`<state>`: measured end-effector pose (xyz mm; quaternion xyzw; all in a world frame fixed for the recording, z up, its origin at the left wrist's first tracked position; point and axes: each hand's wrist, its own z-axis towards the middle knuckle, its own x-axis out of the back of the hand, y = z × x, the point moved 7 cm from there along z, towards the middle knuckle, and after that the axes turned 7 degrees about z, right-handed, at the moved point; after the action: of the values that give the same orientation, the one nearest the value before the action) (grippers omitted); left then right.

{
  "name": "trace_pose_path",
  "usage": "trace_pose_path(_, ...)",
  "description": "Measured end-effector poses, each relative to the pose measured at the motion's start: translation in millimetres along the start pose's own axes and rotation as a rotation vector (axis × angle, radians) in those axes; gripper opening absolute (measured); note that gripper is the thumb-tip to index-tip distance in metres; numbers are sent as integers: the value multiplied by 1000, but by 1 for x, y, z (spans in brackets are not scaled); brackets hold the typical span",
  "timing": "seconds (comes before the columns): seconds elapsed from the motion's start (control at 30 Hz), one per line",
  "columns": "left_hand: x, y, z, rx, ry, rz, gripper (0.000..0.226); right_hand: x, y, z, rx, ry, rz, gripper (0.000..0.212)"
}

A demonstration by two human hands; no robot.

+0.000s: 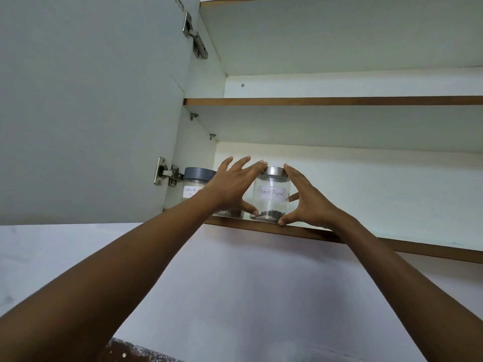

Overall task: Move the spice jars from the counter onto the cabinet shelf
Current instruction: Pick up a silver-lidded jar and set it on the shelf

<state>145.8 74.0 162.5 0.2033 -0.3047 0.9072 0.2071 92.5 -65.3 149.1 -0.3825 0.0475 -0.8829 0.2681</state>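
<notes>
Your two bare forearms reach up from the bottom corners of the head view toward the open wall cabinet. Your left hand is spread, fingers fanned; its fingertips touch the left rim of the metal lid, and its thumb presses the lower left of the glass. Your right hand mirrors it, with the index finger on the right edge of the lid and the thumb at the base by the shelf's front edge. Between them you cup the Black Pepper jar, a clear glass jar with a white handwritten label and a thin layer of dark peppercorns at the bottom. It stands upright on the bottom shelf, close to the brown front edge.

Left of it, mostly hidden behind your left hand, is a second clear jar with dark contents; you cannot tell what its label says. Further left, near the cabinet's side wall, stands a grey-lidded jar holding pale powder, its label partly covered by your wrist. The cabinet door hangs open on the left, with a hinge just beside the grey-lidded jar. An upper shelf spans the cabinet higher up.
</notes>
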Motion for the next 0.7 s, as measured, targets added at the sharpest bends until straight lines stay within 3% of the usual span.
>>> trace_pose_path(0.1, -12, -5, -10, 59, 17, 9, 112, -4, 3, 7, 13, 7, 35, 114)
trace_pose_path(0.27, -51, -20, -38, 206, 56, -7, 93, -16, 8, 16, 1, 50, 92, 111)
trace_pose_path(0.7, -83, -20, -52, 251, 128, -201, 85, -28, 12, 16, 43, 70, 106, 119)
